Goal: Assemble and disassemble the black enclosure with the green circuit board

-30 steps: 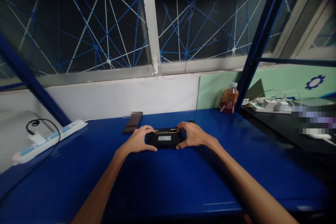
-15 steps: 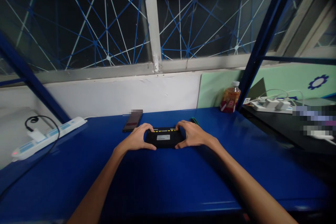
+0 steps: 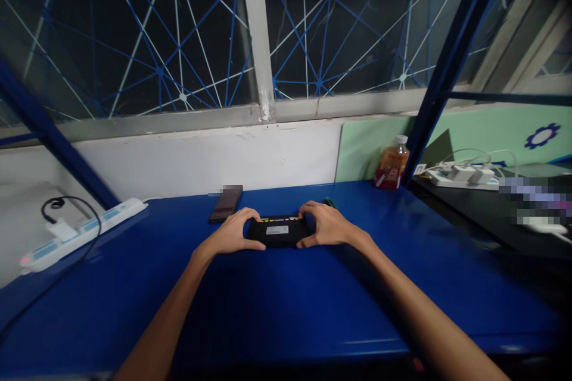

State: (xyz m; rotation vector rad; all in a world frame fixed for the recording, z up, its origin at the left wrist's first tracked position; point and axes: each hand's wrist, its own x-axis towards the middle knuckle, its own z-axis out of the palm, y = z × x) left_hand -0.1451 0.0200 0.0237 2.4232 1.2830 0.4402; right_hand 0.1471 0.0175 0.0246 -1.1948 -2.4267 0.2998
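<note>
A black rectangular case [image 3: 279, 239] sits between my hands over the middle of the blue table [image 3: 286, 303]. It has a pale label on its face and a row of small yellow marks along its far edge. My left hand [image 3: 232, 233] grips the left end, thumb at the near edge and fingers at the far edge. My right hand [image 3: 328, 226] holds the right end in the same way. Whether the case touches the table I cannot tell. Behind my right hand, a small green object [image 3: 330, 203] is partly hidden.
A dark phone-like slab [image 3: 226, 203] lies beyond my left hand. On the left is a white power strip [image 3: 89, 232] with a plug and black cable. A drink bottle [image 3: 392, 164] stands at the back right, beside a blue post [image 3: 447, 71]. Chargers [image 3: 471, 174] lie farther right.
Both hands keep their hold on the case. The case appears very slightly higher in view, about as much as the whole scene has shifted.
</note>
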